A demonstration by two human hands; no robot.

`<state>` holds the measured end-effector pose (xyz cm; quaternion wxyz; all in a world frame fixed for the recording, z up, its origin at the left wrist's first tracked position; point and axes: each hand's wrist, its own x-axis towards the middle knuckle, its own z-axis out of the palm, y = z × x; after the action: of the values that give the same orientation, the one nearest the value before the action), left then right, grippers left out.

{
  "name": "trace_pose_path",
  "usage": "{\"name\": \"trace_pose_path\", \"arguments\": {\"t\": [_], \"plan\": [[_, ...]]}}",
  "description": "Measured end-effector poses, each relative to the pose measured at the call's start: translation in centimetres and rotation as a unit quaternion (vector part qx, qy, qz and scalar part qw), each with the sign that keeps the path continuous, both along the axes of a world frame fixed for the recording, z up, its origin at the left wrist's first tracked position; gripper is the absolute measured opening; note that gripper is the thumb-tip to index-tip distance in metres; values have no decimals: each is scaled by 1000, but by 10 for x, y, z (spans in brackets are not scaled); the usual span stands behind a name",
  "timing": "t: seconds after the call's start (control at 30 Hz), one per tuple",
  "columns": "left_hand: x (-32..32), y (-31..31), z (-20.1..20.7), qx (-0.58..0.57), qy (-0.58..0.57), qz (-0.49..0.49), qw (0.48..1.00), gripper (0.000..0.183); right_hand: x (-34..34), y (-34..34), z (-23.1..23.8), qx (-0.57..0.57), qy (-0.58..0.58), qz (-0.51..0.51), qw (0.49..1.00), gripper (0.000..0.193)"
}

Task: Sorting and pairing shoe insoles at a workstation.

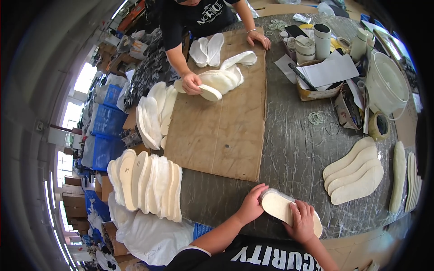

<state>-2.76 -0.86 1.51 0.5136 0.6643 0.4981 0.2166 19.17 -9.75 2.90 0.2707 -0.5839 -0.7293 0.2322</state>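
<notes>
A cream insole (277, 206) with a fluffy edge lies at the front edge of the table, close to my body. My left hand (251, 207) grips its far left end, the fingers curled round the rim. Across its nearer right part sits my right hand (302, 222), thumb and fingers closed on it. Whether it is one insole or a pair pressed together, I cannot tell. To the right, several flat cream insoles (355, 174) are fanned out. A long row of fleecy insoles (145, 183) stands packed together at the left edge of the table.
Across the table a co-worker's hand (191, 84) holds an insole over a brown cardboard sheet (217, 135) bearing more fleecy insoles (221, 79). A box with papers (318, 92), a white bucket (386, 81), a tape roll (379, 125) and rubber bands (317, 118) occupy the right side.
</notes>
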Motion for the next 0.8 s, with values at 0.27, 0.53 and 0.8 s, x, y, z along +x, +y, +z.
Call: {"name": "trace_pose_path", "arguments": {"t": [0.27,0.53,0.8], "plan": [[17,2,18,-107,21,52,993,39,11,-4,8,6,-3,-2,1000,82],[24,-1,12,-146,-49,48,987,23,24,-1,15,26,-62,24,997,84],[36,-12,24,-102,-53,36,993,20,14,12,32,-8,-13,37,999,90]]}}
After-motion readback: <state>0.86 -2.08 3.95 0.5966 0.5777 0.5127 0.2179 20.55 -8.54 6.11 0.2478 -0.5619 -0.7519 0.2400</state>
